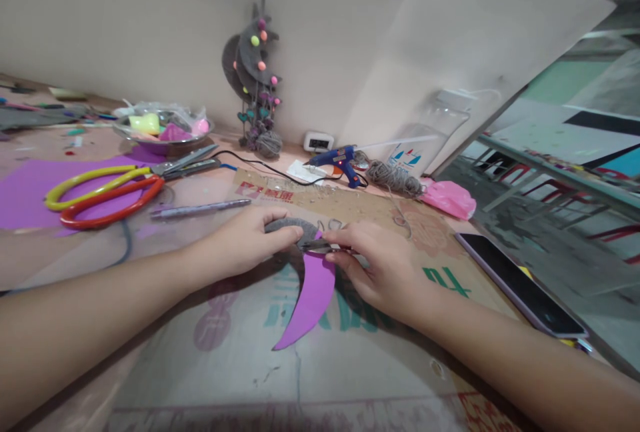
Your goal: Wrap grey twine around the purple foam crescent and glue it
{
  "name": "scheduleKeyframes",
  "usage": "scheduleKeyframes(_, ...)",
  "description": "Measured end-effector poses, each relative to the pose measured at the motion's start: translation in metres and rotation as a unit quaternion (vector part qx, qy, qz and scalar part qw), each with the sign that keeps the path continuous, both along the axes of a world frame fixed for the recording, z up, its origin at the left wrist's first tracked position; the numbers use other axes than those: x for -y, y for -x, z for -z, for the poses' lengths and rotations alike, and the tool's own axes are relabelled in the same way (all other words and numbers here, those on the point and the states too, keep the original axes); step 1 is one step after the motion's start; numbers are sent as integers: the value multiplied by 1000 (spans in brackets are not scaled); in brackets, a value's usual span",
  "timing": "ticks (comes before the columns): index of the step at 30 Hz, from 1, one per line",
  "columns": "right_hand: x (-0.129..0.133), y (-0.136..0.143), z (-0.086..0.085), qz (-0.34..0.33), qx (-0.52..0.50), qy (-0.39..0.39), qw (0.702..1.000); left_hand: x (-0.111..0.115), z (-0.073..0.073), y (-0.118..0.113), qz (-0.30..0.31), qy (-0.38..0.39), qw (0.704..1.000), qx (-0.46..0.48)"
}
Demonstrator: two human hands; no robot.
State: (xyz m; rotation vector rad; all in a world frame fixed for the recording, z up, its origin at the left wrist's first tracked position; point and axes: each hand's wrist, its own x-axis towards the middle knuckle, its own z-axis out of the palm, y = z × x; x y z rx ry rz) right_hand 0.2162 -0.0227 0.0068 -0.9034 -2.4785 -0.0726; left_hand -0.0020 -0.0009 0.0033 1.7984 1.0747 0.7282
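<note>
A purple crescent-shaped piece (315,292) hangs down over the cardboard (200,365), its pointed tip toward me. Its upper part is covered in grey yarn (290,224). My left hand (245,240) pinches the grey-covered part between thumb and fingers. Small dark metal snips (319,246) lie across the piece where grey meets purple, and my right hand (375,262) holds them with closed fingers. A loose loop of yarn stands up just beyond the snips.
Red and yellow scissors (113,195), a pen (200,209) and a metal bowl (163,145) are at left. Behind stand a blue glue gun (337,160), grey yarn bundle (395,177) and decorated crescent (255,52). A phone (520,285) lies right, near the table's edge.
</note>
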Motion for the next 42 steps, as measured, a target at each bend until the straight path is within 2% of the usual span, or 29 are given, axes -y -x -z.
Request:
scheduleKeyframes(15, 0, 3, -4, -4, 98, -82, 992, 1, -3, -2, 5, -19, 1000, -15)
scheduleKeyframes(26, -1, 5, -3, -14, 99, -127, 987, 1, -1, -1, 10, -23, 999, -29)
scheduleKeyframes(29, 0, 4, -1, -6, 77, -116, 990, 1, 0, 0, 10, -25, 999, -22)
scheduleKeyframes(35, 1, -1, 1, -6, 14, -36, 999, 0, -1, 0, 9, -33, 999, -19)
scheduleKeyframes(42, -3, -2, 1, -8, 25, -43, 999, 0, -1, 0, 8, -28, 999, -21)
